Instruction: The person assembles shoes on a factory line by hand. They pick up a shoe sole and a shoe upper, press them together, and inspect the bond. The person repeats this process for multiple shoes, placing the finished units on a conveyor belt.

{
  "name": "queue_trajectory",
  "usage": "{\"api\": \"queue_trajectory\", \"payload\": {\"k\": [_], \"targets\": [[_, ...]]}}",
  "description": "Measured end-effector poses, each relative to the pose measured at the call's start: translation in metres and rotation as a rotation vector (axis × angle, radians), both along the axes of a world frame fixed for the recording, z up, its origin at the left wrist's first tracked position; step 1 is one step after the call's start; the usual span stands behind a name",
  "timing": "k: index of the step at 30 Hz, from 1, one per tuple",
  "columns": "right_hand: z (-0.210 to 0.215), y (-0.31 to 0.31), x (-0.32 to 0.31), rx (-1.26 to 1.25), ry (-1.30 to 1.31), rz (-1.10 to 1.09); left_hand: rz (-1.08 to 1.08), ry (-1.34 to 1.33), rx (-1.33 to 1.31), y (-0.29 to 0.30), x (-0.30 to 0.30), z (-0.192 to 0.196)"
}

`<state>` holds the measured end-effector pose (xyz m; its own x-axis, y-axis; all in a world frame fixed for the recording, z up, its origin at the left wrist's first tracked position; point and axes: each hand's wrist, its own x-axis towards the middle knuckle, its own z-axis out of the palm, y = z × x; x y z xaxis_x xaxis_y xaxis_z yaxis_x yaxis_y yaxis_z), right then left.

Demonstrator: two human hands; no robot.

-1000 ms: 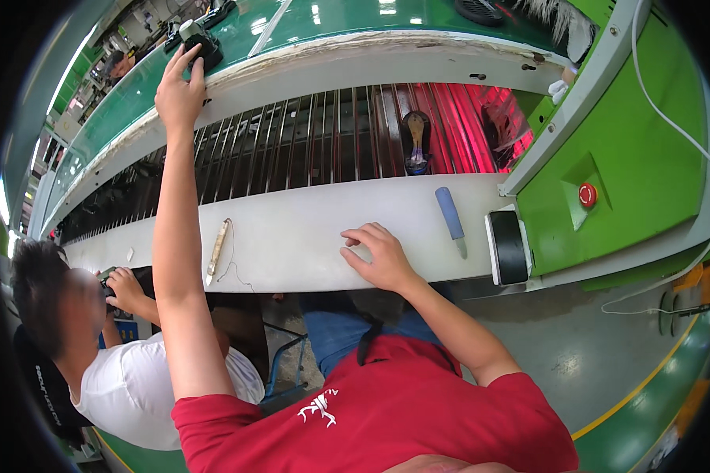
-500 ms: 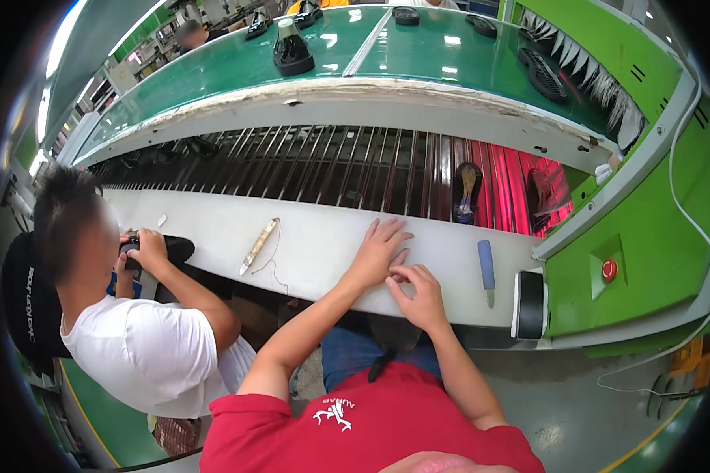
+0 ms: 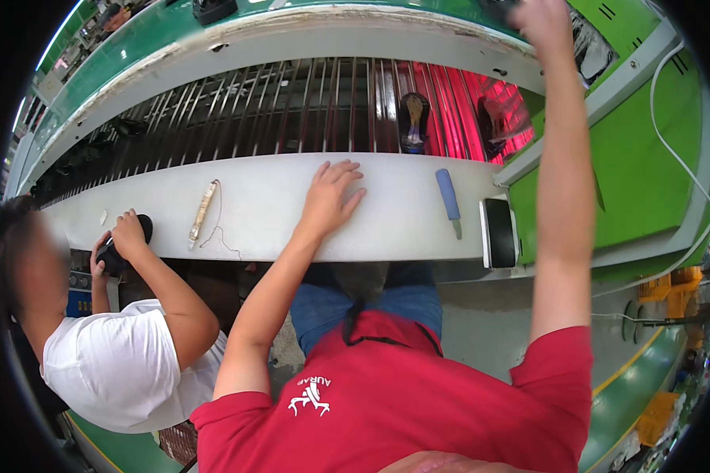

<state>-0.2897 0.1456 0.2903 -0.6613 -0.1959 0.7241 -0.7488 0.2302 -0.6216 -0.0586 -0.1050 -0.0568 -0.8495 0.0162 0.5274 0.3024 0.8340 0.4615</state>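
Observation:
My left hand (image 3: 333, 193) lies flat, fingers spread, on the white ledge (image 3: 276, 229) in front of me and holds nothing. My right arm stretches up and away to the right. My right hand (image 3: 540, 22) is at the top edge of the view, over the upper green conveyor (image 3: 173, 47), next to a dark object (image 3: 497, 8). The hand is blurred and partly cut off, so its grip is unclear. A blue-handled tool (image 3: 448, 197) lies on the ledge between my two arms.
A black flat device (image 3: 498, 232) sits at the ledge's right end, a pale stick tool with a string (image 3: 203, 211) at its left. Shoes (image 3: 414, 122) stand on the roller rack under red light. A co-worker in white (image 3: 110, 366) handles a black item (image 3: 122, 244).
My right hand left the ledge and rose to the upper conveyor at the right. My left hand stayed on the ledge. The view shifted left.

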Motion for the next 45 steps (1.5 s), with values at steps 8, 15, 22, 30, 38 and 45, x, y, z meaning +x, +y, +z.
{"api": "queue_trajectory", "payload": {"k": [8, 15, 22, 30, 38, 45], "targets": [[-0.004, 0.057, -0.117, 0.038, -0.878, 0.089, 0.007, 0.029, 0.087, -0.008, -0.001, -0.007], [-0.021, 0.060, -0.115, 0.022, -0.812, 0.159, -0.003, 0.022, 0.102, -0.007, -0.004, -0.004], [-0.039, 0.042, -0.027, -0.006, -0.567, 0.010, -0.018, 0.021, 0.102, -0.009, -0.002, -0.011], [-0.084, 0.021, 0.074, -0.363, -0.070, 0.014, -0.004, -0.007, 0.105, -0.006, 0.001, 0.000], [-0.270, -0.031, 0.114, -0.229, -0.310, 0.276, -0.008, -0.015, 0.110, 0.001, -0.001, 0.001], [-0.333, -0.050, 0.150, 0.365, -0.339, 0.156, 0.003, -0.027, 0.112, -0.002, -0.001, 0.003]]}}
